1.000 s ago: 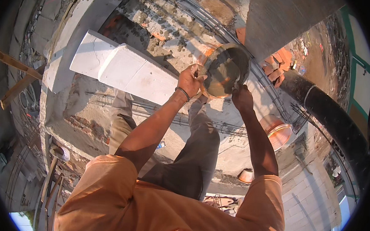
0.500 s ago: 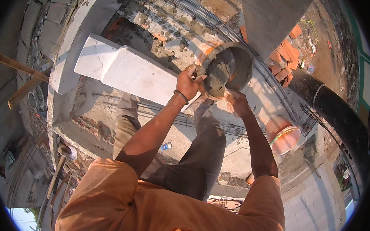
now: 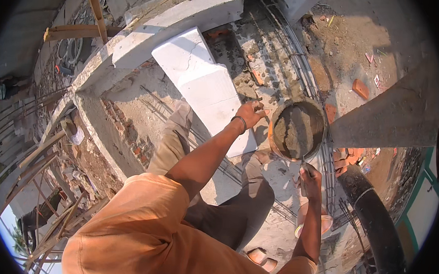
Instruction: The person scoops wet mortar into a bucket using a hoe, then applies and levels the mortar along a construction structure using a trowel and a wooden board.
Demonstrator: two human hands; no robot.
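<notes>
A round bucket point(image 3: 275, 135) of grey wet mortar point(image 3: 292, 134) stands in front of me, right of a white block. My right hand point(image 3: 310, 182) is closed around the handle of what looks like a trowel point(image 3: 303, 164), just on the near side of the bucket's rim. The tool's far end reaches the mortar, and its blade is hard to make out there. Left of the bucket, my left hand point(image 3: 252, 114) hovers beside the rim with nothing in it. Its fingers are bent but apart, one stretched toward the bucket.
The long white block point(image 3: 202, 85) lies slantwise beside a pale ledge point(image 3: 181, 29). Steel bars point(image 3: 297, 56) run past the bucket's far side. To the right are a thick black pipe point(image 3: 376, 212) and broken bricks point(image 3: 346, 157). A translucent orange tub point(image 3: 325, 224) stands behind my right forearm.
Both hands were at the bucket's rim, holding it tipped. Now the bucket rests lower, the left hand is off it, and the right hand grips the tool handle. The view has turned.
</notes>
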